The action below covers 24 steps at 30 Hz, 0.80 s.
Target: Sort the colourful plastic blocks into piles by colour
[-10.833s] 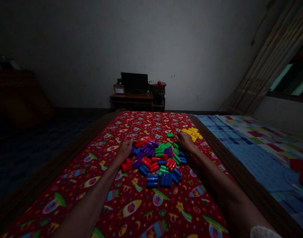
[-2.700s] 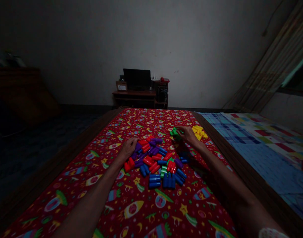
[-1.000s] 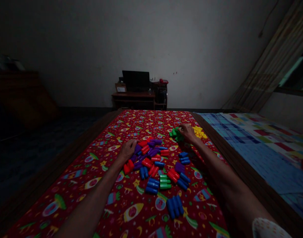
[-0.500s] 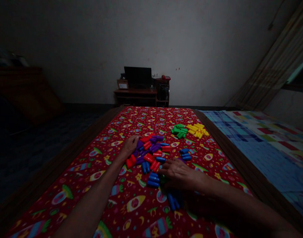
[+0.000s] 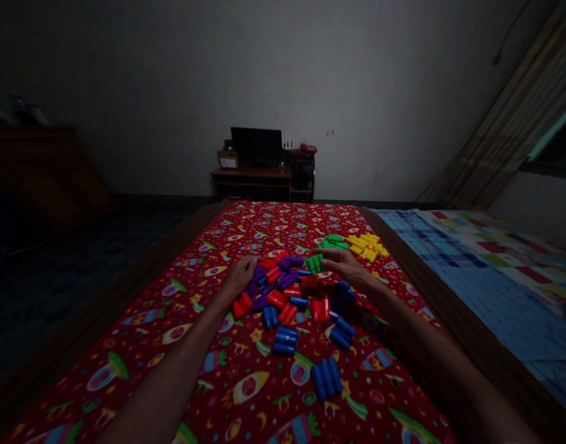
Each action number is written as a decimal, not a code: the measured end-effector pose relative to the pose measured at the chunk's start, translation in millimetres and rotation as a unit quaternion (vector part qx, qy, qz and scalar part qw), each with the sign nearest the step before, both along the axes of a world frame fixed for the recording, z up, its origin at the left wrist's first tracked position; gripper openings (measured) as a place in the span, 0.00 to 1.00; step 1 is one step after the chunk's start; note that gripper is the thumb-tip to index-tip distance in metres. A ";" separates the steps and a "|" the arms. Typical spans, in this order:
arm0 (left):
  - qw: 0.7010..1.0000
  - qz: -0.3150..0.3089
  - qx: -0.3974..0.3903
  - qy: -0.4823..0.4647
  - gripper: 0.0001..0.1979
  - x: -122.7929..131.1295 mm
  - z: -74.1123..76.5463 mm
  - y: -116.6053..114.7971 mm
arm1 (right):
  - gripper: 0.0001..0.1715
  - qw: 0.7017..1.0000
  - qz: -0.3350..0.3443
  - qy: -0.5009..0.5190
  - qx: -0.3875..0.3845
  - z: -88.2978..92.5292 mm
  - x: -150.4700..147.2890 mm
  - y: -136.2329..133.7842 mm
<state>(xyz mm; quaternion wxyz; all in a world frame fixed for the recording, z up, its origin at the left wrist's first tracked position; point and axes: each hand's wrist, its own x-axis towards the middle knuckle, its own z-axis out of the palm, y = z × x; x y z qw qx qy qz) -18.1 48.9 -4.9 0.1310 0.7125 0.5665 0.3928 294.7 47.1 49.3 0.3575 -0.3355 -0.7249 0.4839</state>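
Note:
My right hand (image 5: pixel 345 265) is raised over the far right of the mixed pile, gripping a green plastic block (image 5: pixel 315 264) shaped like joined short tubes. At the left edge of the pile rests my left hand (image 5: pixel 241 274), its fingers curled in beside purple blocks (image 5: pixel 255 275); what they hold, if anything, is hidden. The pile mixes purple blocks, red blocks (image 5: pixel 276 298) and blue blocks (image 5: pixel 270 317). Nearer to me lie separate blue blocks (image 5: pixel 327 378), and a red block (image 5: pixel 320 309) sits to the pile's right.
Beyond my right hand are a heap of green blocks (image 5: pixel 333 241) and a heap of yellow blocks (image 5: pixel 369 246). Everything lies on a red patterned cloth (image 5: pixel 246 382). A desk with a monitor (image 5: pixel 256 146) stands against the wall; a bed-like surface with checked cloth (image 5: pixel 449 259) is at right.
My right hand has moved away from me, from the near blue blocks to the far side of the pile, carrying the green block. My left hand stays at the pile's left edge.

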 end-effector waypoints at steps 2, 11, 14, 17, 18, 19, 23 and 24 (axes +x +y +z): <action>1.000 0.001 0.000 -0.001 0.25 0.1 -0.1 0.4 | 0.31 0.999 -0.042 -0.011 0.013 -6.7 -0.4 8.4; 1.000 -0.001 0.006 -0.002 0.25 -0.3 0.3 0.7 | 0.18 0.906 -0.320 -0.154 0.229 5.4 33.0 65.1; 1.000 -0.002 0.009 -0.003 0.25 -0.2 0.7 0.4 | 0.18 0.886 -0.299 -0.244 0.257 2.8 35.3 69.2; 1.000 -0.005 0.008 -0.006 0.25 0.0 1.2 -0.6 | 0.19 0.885 -0.248 -0.293 0.262 -2.3 33.9 64.0; 1.000 -0.005 0.007 -0.006 0.25 0.1 1.4 -0.9 | 0.20 0.887 -0.238 -0.294 0.267 -3.2 34.3 61.2; 1.000 -0.005 0.006 -0.006 0.25 0.2 1.5 -1.1 | 0.20 0.886 -0.235 -0.291 0.273 -3.5 35.6 58.1; 1.000 -0.005 0.005 -0.002 0.25 0.5 1.1 -0.7 | 0.17 0.883 -0.255 -0.275 0.281 2.4 48.7 39.4; 1.000 -0.004 0.005 -0.003 0.25 0.4 0.8 -0.3 | 0.18 0.887 -0.250 -0.274 0.275 4.6 53.2 31.6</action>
